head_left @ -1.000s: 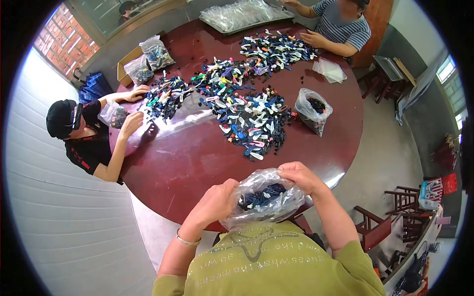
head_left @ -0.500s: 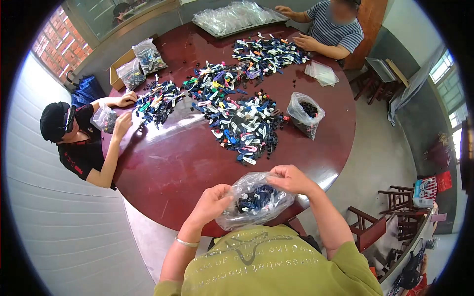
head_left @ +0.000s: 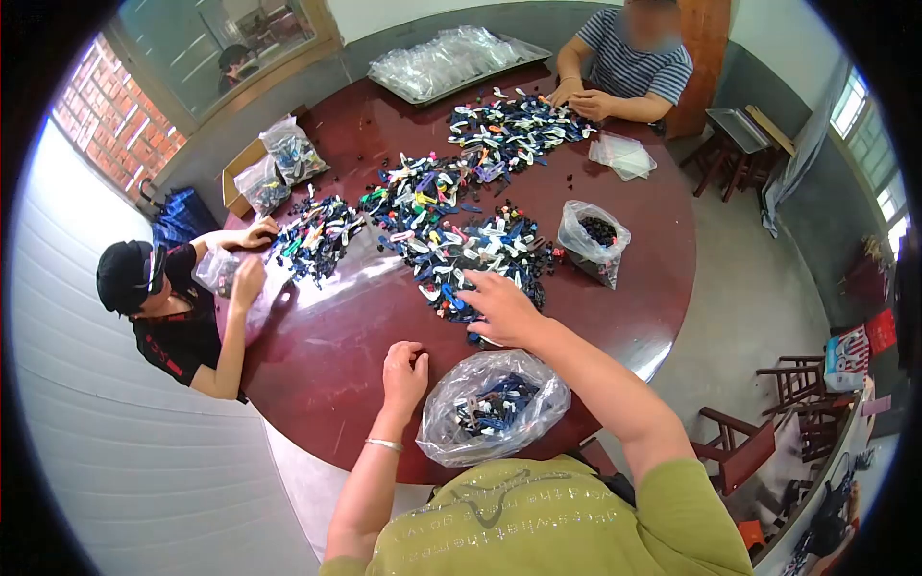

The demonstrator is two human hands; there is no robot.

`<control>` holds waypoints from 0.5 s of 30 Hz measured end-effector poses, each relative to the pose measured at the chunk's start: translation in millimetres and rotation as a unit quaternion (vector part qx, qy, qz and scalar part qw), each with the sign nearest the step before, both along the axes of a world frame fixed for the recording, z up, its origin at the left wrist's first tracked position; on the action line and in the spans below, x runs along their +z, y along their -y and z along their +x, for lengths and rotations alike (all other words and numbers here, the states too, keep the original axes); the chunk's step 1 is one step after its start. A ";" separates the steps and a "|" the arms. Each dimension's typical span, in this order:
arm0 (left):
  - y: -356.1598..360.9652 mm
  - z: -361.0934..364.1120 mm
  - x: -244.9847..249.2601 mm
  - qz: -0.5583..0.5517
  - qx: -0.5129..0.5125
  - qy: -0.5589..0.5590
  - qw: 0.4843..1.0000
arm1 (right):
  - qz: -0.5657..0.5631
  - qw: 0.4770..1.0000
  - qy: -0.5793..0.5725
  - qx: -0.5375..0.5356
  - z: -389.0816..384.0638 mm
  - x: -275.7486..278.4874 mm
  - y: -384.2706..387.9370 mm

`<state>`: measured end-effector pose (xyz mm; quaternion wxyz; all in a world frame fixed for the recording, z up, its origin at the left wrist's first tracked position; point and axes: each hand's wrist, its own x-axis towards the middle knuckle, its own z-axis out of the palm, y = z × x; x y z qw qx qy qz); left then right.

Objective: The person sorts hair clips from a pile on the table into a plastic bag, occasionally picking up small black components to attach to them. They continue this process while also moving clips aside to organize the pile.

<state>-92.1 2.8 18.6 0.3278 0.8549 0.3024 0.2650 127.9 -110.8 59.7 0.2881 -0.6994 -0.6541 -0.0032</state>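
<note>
Olive-green shirt (head_left: 538, 518), silver bangle (head_left: 384, 444)

The right hand (head_left: 499, 305) lies on the near edge of the pile of pieces (head_left: 461, 240), seemingly touching it. Nearer the person, a filled bag (head_left: 495, 408) sits on the table (head_left: 327, 365), with the left hand (head_left: 403, 370) just left of it. A second bag (head_left: 597, 238) stands beyond, to the right.

cardboard box (head_left: 232, 184) | stack of clear bags (head_left: 451, 60) | wooden chair (head_left: 738, 444) | brick wall (head_left: 108, 117)

Right grip (head_left: 499, 305) lies on the pile's (head_left: 471, 248) near edge; left grip (head_left: 403, 370) rests on the counter (head_left: 327, 355), just left of the bag (head_left: 495, 408).
</note>
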 end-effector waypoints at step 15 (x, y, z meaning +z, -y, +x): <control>3.9 2.2 -12.4 0.197 -0.020 0.014 0.980 | -0.027 0.995 0.095 0.028 8.5 -35.8 22.5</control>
